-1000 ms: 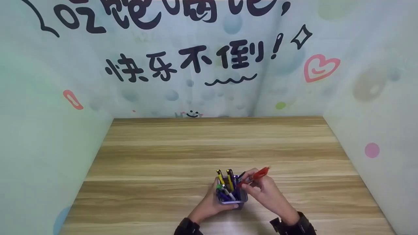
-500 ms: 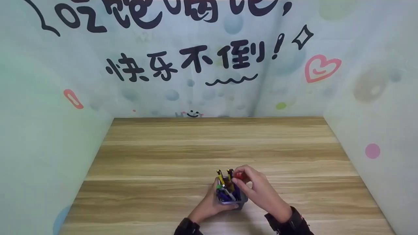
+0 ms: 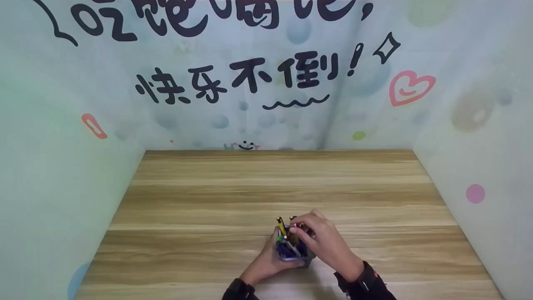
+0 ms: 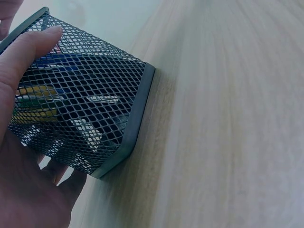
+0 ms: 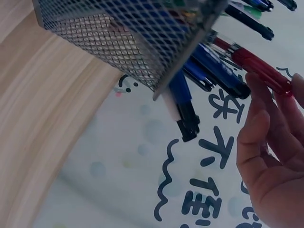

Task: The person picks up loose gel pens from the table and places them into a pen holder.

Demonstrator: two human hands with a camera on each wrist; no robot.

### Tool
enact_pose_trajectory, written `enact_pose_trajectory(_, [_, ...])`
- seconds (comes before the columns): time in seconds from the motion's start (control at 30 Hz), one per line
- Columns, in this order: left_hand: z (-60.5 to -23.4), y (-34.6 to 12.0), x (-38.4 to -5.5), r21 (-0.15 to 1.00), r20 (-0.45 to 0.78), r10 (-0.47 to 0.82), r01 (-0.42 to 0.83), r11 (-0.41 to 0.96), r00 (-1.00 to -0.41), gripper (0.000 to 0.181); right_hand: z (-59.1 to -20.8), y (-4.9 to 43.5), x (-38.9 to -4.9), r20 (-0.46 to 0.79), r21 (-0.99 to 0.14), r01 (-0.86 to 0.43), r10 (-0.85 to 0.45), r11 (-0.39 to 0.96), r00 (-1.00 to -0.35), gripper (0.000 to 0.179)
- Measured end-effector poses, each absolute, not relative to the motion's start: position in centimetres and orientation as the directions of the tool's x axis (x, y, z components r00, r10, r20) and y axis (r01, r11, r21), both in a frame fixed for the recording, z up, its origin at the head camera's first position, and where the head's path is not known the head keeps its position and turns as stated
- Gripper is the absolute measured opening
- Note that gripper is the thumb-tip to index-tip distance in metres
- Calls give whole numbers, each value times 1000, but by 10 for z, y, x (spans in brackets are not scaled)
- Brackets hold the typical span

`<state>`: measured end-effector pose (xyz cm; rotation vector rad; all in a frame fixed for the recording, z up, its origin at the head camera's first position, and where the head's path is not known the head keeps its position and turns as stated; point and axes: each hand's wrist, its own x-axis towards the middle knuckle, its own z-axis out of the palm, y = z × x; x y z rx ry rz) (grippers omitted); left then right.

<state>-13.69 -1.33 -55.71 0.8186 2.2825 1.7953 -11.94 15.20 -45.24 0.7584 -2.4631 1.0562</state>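
Observation:
A dark mesh pen holder [image 4: 95, 85] stands tilted in the left wrist view, with several pens showing through its walls. My left hand [image 3: 268, 258] grips it from the left side, thumb along the mesh. In the right wrist view, my right hand [image 5: 273, 152] pinches the upper end of a red pen [image 5: 261, 69] between thumb and fingers. The pen's clear lower part reaches down behind the holder's rim, among the other pens. Beside it stick out blue pens [image 5: 218, 71] and a blue, black-ended one [image 5: 183, 102]. Yellow-and-black sticks [image 3: 280, 225] rise at the holder's back.
The holder is near the front of a wood-grain table [image 3: 187, 196]. Pale printed cloth walls [image 3: 266, 121] with black lettering close off the back and both sides.
My right hand has moved left over the holder, and the red pen has gone from slanting outside, pointing right, to standing down among the other pens. The left hand has stayed in place.

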Motion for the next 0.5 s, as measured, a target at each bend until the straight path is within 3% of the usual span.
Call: enact_pose_trajectory(0.5, [-557,-15,-135,948,195,492,292,129,-848,92,-466,146,-125,597,-378,-640,-352,669,-721,16])
